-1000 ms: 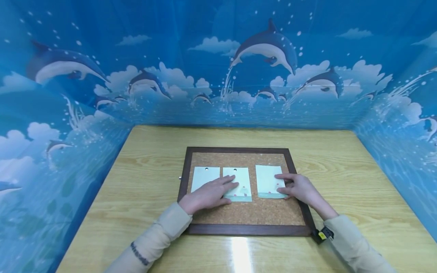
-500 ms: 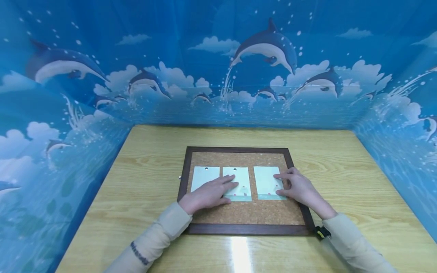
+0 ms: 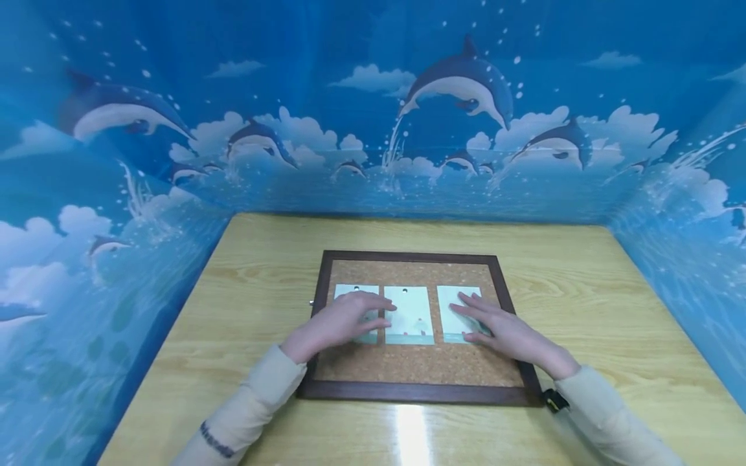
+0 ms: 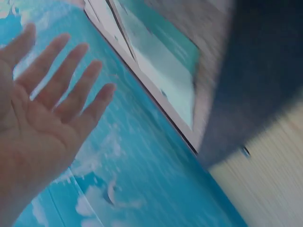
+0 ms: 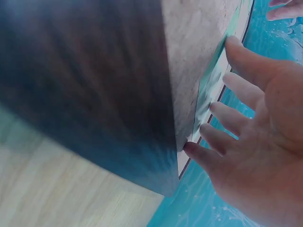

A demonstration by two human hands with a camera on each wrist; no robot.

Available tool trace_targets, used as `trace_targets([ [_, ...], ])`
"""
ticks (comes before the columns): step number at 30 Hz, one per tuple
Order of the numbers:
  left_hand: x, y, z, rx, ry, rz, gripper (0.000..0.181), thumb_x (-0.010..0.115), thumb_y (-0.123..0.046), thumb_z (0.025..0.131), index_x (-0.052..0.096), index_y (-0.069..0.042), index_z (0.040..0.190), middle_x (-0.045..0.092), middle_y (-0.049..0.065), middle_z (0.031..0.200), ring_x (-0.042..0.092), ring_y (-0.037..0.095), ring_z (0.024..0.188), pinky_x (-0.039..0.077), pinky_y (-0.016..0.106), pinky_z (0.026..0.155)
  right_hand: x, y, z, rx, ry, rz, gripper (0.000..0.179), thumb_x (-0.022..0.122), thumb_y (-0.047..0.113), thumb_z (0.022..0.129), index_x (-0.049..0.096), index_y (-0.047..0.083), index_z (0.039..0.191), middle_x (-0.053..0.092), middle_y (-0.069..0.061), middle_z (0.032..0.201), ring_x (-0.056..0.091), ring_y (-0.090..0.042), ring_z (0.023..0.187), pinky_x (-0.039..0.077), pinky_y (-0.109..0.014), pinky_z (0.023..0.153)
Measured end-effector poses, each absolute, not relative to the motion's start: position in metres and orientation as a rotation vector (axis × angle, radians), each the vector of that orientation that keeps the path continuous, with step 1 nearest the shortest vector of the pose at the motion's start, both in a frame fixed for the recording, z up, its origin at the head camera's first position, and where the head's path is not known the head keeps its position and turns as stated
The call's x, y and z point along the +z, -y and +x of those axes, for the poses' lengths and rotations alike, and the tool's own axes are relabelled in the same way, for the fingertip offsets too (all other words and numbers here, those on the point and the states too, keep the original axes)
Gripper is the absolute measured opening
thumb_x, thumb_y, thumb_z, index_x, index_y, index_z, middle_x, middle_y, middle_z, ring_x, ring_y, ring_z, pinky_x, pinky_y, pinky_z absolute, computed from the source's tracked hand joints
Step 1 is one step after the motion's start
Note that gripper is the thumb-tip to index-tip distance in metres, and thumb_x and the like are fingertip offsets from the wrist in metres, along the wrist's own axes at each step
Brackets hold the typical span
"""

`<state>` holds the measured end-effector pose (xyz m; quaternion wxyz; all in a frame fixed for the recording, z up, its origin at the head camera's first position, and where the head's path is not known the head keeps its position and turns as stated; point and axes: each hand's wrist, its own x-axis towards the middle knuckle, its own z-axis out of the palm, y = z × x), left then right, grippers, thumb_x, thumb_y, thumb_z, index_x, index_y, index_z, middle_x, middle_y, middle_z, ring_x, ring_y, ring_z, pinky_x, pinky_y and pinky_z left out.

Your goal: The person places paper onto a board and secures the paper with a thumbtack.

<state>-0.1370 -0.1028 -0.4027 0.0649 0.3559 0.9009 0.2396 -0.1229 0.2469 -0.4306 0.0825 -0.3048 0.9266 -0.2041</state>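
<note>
Three pale note sheets with green lower bands lie in a row on a corkboard [image 3: 402,366] framed in dark wood. My left hand [image 3: 335,321] hovers with extended fingers over the left sheet [image 3: 367,337], hiding most of it; its palm and spread fingers show in the left wrist view. The middle sheet [image 3: 410,312] is uncovered, with a dark round spot near its top edge. Spread over the right sheet [image 3: 446,298] is my right hand [image 3: 504,329], fingers straight. In the right wrist view its fingertips [image 5: 232,40] are right at the paper. Neither hand grips anything.
The corkboard rests on a light wood-grain table [image 3: 262,259]. A small metal piece [image 3: 311,302] sticks out at the frame's left edge. Blue dolphin-print curtains [image 3: 373,129] stand around the back and sides. A black wrist device [image 3: 555,401] is near the board's lower right corner.
My left hand has lifted from the middle sheet and moved left over the left one. My right hand let go of the right sheet's edge and spread over it; that sheet was straightened, slightly leftward.
</note>
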Motion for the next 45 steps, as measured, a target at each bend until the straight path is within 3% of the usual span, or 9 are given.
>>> trace_targets([
  [8, -0.401, 0.159, -0.152, 0.853, -3.023, 0.571, 0.017, 0.068, -0.013, 0.098, 0.075, -0.007, 0.112, 0.075, 0.008, 0.105, 0.071, 0.023, 0.089, 0.06, 0.039, 0.077, -0.431, -0.251, -0.118, -0.609, -2.749, -0.901, 0.058, 0.062, 0.031, 0.101, 0.044, 0.014, 0.154, 0.028, -0.018, 0.164, 0.027, -0.047, 0.147, 0.035, -0.068, 0.11],
  [14, -0.414, 0.195, -0.165, 0.836, -3.065, 0.484, 0.006, 0.07, -0.003, 0.093, 0.075, -0.002, 0.096, 0.075, 0.01, 0.09, 0.07, 0.023, 0.08, 0.058, 0.04, 0.072, -0.43, -0.252, -0.118, -0.608, -2.747, -0.91, 0.058, 0.061, 0.03, 0.102, 0.044, 0.012, 0.154, 0.028, -0.019, 0.163, 0.027, -0.047, 0.147, 0.036, -0.068, 0.11],
  [19, -0.424, 0.205, -0.169, 0.732, -3.004, 0.499, 0.004, 0.074, -0.004, 0.089, 0.075, -0.006, 0.085, 0.073, 0.005, 0.081, 0.067, 0.018, 0.074, 0.056, 0.036, 0.069, -0.431, -0.251, -0.119, -0.591, -2.738, -0.932, 0.058, 0.06, 0.03, 0.103, 0.042, 0.012, 0.155, 0.028, -0.018, 0.164, 0.027, -0.046, 0.148, 0.038, -0.066, 0.11],
  [29, -0.43, 0.206, -0.173, 0.633, -2.957, 0.436, 0.01, 0.068, -0.008, 0.093, 0.073, -0.008, 0.084, 0.069, 0.002, 0.079, 0.062, 0.015, 0.072, 0.055, 0.034, 0.069, -0.432, -0.247, -0.121, -0.534, -2.764, -0.975, 0.058, 0.062, 0.026, 0.102, 0.043, 0.01, 0.154, 0.031, -0.019, 0.162, 0.032, -0.046, 0.146, 0.041, -0.063, 0.108],
  [36, -0.419, 0.201, -0.172, 0.708, -3.024, 0.355, 0.008, 0.061, -0.005, 0.091, 0.068, -0.002, 0.092, 0.069, 0.008, 0.079, 0.059, 0.016, 0.062, 0.053, 0.033, 0.061, -0.431, -0.247, -0.119, -0.522, -2.775, -0.992, 0.057, 0.062, 0.024, 0.102, 0.043, 0.008, 0.153, 0.032, -0.02, 0.161, 0.033, -0.047, 0.145, 0.042, -0.063, 0.107],
  [41, -0.411, 0.19, -0.169, 0.817, -3.111, 0.343, 0.005, 0.063, -0.007, 0.09, 0.066, -0.003, 0.091, 0.071, 0.01, 0.079, 0.067, 0.021, 0.066, 0.053, 0.035, 0.058, -0.432, -0.247, -0.118, -0.532, -2.775, -0.987, 0.057, 0.062, 0.025, 0.102, 0.043, 0.009, 0.153, 0.031, -0.019, 0.162, 0.033, -0.046, 0.145, 0.041, -0.064, 0.108],
  [45, -0.403, 0.173, -0.165, 0.947, -3.128, 0.395, 0.005, 0.064, -0.009, 0.092, 0.066, -0.006, 0.09, 0.072, 0.008, 0.081, 0.069, 0.021, 0.072, 0.055, 0.036, 0.063, -0.432, -0.247, -0.118, -0.539, -2.769, -0.979, 0.057, 0.061, 0.026, 0.102, 0.043, 0.009, 0.154, 0.031, -0.019, 0.162, 0.032, -0.046, 0.145, 0.039, -0.065, 0.109],
])
